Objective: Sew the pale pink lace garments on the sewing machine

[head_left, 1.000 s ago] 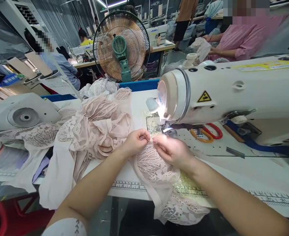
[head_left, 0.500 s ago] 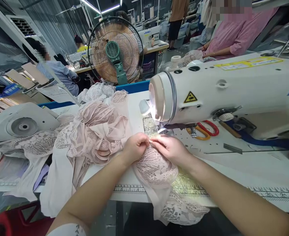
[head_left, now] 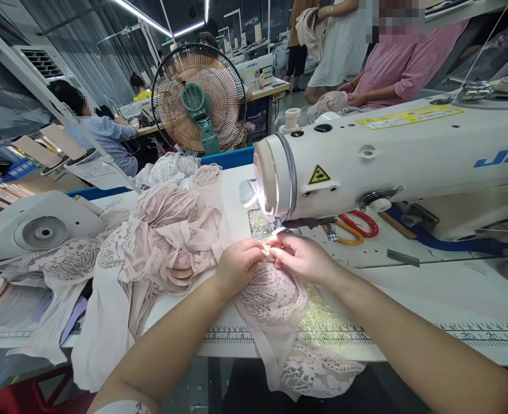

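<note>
A pale pink lace bra (head_left: 273, 293) lies in front of the sewing machine (head_left: 335, 167), one cup on the table and the other drooping over the front edge. My left hand (head_left: 240, 264) pinches the upper tip of the nearer cup between thumb and fingers. Close against it, my right hand (head_left: 303, 259) pinches the same tip from the right. Both hands sit just below the lit needle area; the fingertips cover the small piece of fabric between them. To the left, a heap of pink lace bras (head_left: 163, 230) spreads over the table.
Red-handled scissors (head_left: 361, 224) lie under the machine arm, near a grey metal strip (head_left: 403, 257). A printed ruler (head_left: 465, 333) runs along the table's front edge. Behind stands a large fan (head_left: 199, 98). Several people are beyond, one in a pink top (head_left: 409, 63).
My fingers have shifted slightly on the cup's tip, the right hand's fingers more curled now. The view has turned a little to the right. A person in white has come into view behind.
</note>
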Demonstrator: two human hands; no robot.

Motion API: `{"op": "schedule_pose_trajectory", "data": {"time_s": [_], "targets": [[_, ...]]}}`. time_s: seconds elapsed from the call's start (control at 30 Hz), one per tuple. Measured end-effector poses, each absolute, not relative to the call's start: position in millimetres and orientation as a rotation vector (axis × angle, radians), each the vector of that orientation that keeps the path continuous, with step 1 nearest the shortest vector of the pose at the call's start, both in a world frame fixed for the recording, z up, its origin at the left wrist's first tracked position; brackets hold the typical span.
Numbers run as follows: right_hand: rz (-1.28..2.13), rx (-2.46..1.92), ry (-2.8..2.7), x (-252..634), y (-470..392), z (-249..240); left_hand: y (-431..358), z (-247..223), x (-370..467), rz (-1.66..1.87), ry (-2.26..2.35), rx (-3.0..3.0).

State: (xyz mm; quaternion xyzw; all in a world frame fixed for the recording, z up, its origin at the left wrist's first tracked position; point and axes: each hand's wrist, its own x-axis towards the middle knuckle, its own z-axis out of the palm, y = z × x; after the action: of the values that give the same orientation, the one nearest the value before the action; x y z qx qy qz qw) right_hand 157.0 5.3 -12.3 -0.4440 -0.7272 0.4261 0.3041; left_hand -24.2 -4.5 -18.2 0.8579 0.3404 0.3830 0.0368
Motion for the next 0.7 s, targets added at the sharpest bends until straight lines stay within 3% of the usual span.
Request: {"op": "schedule_pose_trajectory", "data": {"time_s": [0.33,0.7], "targets": [[0.843,-1.193,-2.12,151.0,3.3,-5.5,-7.6,-15.2,-19.8,1.218,1.093,2.84],[0.812,-1.076,-2.165,158.4,4.8,-8.5,-8.9,-10.8,-22.3,1.264,1.085,2.895]]}}
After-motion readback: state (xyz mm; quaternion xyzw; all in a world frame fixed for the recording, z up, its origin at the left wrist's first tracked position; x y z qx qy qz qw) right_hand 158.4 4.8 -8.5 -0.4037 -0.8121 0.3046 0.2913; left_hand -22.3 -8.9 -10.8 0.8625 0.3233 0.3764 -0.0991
